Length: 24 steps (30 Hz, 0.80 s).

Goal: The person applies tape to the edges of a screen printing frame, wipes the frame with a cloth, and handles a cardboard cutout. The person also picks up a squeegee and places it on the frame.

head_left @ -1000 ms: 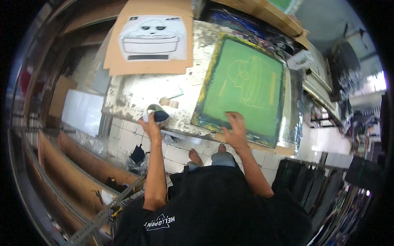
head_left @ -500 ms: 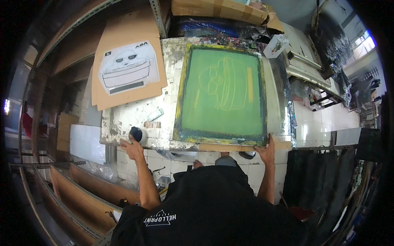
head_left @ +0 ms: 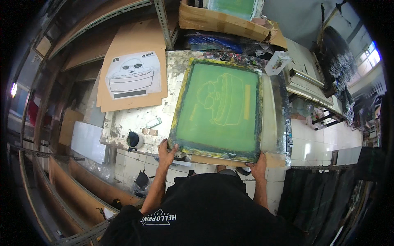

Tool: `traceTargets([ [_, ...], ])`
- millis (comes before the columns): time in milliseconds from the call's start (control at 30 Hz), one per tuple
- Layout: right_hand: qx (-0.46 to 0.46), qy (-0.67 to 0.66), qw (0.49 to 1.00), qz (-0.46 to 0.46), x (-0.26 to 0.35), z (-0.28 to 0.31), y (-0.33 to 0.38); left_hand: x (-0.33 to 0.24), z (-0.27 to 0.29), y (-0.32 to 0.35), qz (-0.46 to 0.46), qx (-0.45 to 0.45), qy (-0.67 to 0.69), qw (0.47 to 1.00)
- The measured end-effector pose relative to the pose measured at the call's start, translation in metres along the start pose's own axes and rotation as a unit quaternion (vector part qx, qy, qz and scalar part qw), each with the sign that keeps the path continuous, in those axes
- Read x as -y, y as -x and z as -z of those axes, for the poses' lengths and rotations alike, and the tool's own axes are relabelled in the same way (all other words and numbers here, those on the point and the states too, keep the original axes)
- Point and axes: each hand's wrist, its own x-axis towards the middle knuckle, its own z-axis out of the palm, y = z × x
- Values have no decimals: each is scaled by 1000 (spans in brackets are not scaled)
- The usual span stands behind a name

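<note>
A screen printing frame (head_left: 223,107) with green mesh, a pale line drawing and stained dark-yellow edges lies on the worn white table (head_left: 164,117). My left hand (head_left: 166,153) grips its near left corner, the thumb lying by the edge. My right hand (head_left: 257,167) is closed on the near right corner, thumb up against the side and the other fingers partly hidden below. To the left of my left hand stands a small white cup (head_left: 140,141) with a dark cloth (head_left: 132,138) in it.
A printed drawing (head_left: 133,78) rests on cardboard (head_left: 158,98) at the far left. A small pale bottle-like item (head_left: 154,122) lies near the cup. Behind the table is a cardboard box (head_left: 225,23); a white container (head_left: 277,63) stands at the far right corner. Wooden shelves (head_left: 67,192) flank my left.
My left hand has left the cup and dark cloth and moved right onto the frame's near left corner. The frame is turned slightly on the table. My right hand stays at its right corner.
</note>
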Motion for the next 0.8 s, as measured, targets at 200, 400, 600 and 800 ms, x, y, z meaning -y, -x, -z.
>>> traceTargets([
  [200,-1,-136,991,6,18,42,4,-54,5,14,72,-54,135,987],
  [400,-135,-167,969,123,94,191,29,-156,118,46,-217,-214,91,948],
  [600,-397,-218,852,264,142,260,-25,-209,160,-27,-501,-260,348,749],
  [800,-393,-417,786,232,157,257,-164,-245,130,-116,-309,-247,448,802],
])
